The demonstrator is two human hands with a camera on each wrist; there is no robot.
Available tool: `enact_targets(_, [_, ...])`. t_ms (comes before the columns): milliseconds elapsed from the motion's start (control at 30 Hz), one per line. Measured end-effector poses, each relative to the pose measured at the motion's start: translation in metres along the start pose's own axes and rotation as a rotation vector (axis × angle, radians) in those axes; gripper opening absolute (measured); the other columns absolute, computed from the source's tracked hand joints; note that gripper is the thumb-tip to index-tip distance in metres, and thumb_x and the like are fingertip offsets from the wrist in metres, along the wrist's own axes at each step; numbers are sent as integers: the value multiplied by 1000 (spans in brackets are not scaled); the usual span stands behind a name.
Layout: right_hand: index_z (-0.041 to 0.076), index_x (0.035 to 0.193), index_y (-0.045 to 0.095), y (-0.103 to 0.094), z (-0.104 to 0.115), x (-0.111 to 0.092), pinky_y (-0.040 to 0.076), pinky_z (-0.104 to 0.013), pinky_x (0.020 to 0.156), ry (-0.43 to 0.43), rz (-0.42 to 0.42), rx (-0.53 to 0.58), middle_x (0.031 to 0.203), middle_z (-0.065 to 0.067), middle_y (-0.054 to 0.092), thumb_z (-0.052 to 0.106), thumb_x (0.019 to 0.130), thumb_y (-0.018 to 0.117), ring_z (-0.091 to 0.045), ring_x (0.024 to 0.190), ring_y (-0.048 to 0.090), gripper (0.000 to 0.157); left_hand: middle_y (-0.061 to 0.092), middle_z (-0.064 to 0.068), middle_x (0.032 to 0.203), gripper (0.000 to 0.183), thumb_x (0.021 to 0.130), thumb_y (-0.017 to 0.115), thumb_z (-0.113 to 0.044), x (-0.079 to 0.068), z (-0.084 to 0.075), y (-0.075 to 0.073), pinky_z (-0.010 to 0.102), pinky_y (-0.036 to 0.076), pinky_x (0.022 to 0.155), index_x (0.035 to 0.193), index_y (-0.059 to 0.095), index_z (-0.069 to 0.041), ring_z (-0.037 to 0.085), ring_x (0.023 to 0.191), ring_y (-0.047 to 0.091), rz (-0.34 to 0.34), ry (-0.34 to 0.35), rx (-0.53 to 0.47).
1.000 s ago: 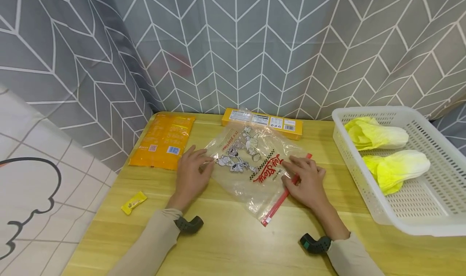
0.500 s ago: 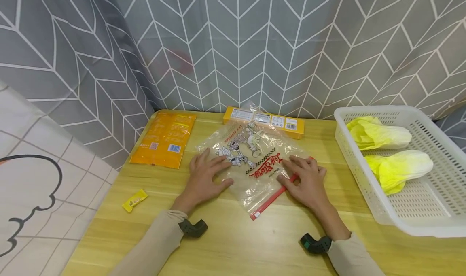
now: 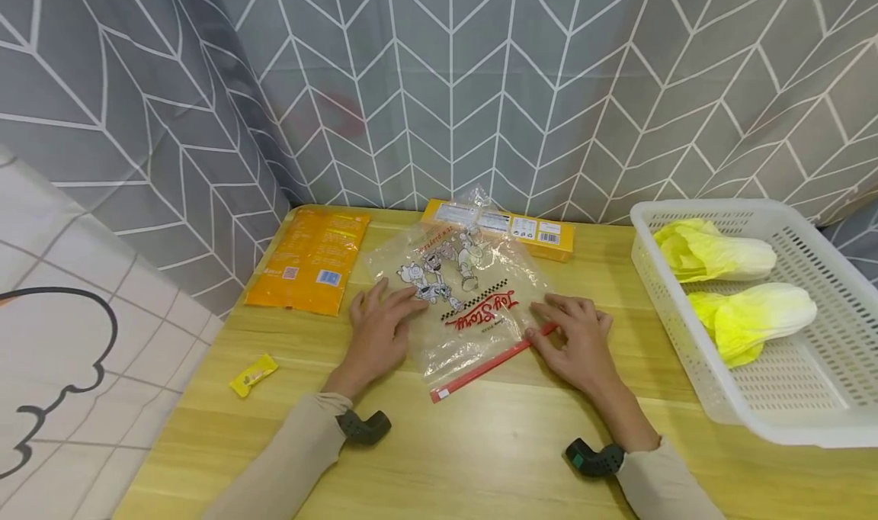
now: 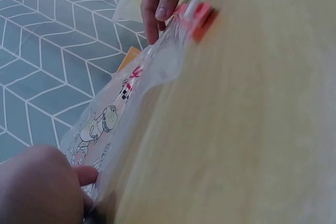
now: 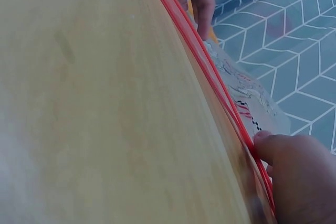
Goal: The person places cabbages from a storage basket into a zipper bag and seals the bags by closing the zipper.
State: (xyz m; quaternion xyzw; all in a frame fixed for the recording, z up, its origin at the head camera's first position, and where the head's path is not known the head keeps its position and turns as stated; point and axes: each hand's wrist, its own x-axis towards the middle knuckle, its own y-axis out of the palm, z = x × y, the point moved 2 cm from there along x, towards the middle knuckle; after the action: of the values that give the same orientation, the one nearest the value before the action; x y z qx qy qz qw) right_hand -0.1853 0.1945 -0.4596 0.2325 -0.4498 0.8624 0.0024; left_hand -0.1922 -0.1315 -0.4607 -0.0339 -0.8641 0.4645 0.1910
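A clear Toy Story zip bag (image 3: 473, 314) is laid flat at the middle of a wood-grain table (image 3: 480, 459), its red zip strip (image 3: 490, 364) turned toward the person and slanted from near left up to far right. The bag is framed by two bare hands, and nothing is clasped by either. At the left side edge, the fingers of the left hand (image 3: 379, 333) are spread loosely over the film, the bag being reached to that hand's right. At the strip's right end, the right hand (image 3: 579, 345) is rested with thumb and forefinger set apart, the bag being spread to its left; no pinch is plainly shown. By the right hand, therefore, the strip itself is touched, while the white tab (image 3: 443, 393) at its opposite end is left free, apart from both hands but nearer the left, just to the right of it and closer to the person. The bag's long body is pointed away toward the curtain (image 3: 453, 85), its far corner seen across the front of an orange-yellow carton (image 3: 557, 242). The scene is flanked by an orange packet (image 3: 305, 261) at left and, at right, a white perforated basket (image 3: 675, 345) in which two cabbages (image 3: 754, 314) are held.
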Motion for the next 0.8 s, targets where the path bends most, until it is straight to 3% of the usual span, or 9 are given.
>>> enact_targets(133, [15, 127, 71, 0, 0, 0, 21, -48, 85, -15, 43, 2, 141, -16, 61, 34, 88, 76, -35, 123, 48, 44, 61, 2, 146, 40, 94, 52, -2, 1, 0, -1, 66, 6, 118, 119, 74, -25, 44, 150, 30, -38, -42, -5])
enact_targets(300, [18, 130, 70, 0, 1, 0, 22, -47, 85, -43, 102, 12, 145, -13, 60, 37, 89, 75, -33, 131, 46, 45, 62, 1, 144, 24, 97, 60, -17, 1, 1, -2, 67, 6, 119, 113, 75, -26, 43, 150, 28, -75, -119, 25])
enact_targets(533, [19, 128, 71, 0, 2, -2, 23, -47, 88, -80, 95, 53, 142, -10, 62, 34, 87, 78, -31, 135, 49, 45, 61, 1, 145, 19, 98, 62, -34, 2, 0, -5, 66, 2, 119, 110, 75, -25, 42, 152, 25, -85, -189, 47])
enact_targets(667, [18, 125, 72, 1, 2, -2, 23, -48, 88, -102, 95, 45, 139, -9, 65, 33, 86, 79, -32, 134, 49, 43, 57, 2, 149, 30, 96, 61, -46, 3, -2, -4, 66, 6, 119, 117, 72, -27, 39, 152, 27, -38, -171, 88])
enact_targets(800, [18, 125, 73, 1, 2, -1, 23, -49, 88, -113, 108, 22, 140, -9, 64, 34, 85, 80, -32, 133, 49, 43, 49, 3, 156, 49, 92, 61, -58, 4, -4, -1, 65, 10, 121, 132, 65, -30, 37, 153, 28, 78, -65, 117])
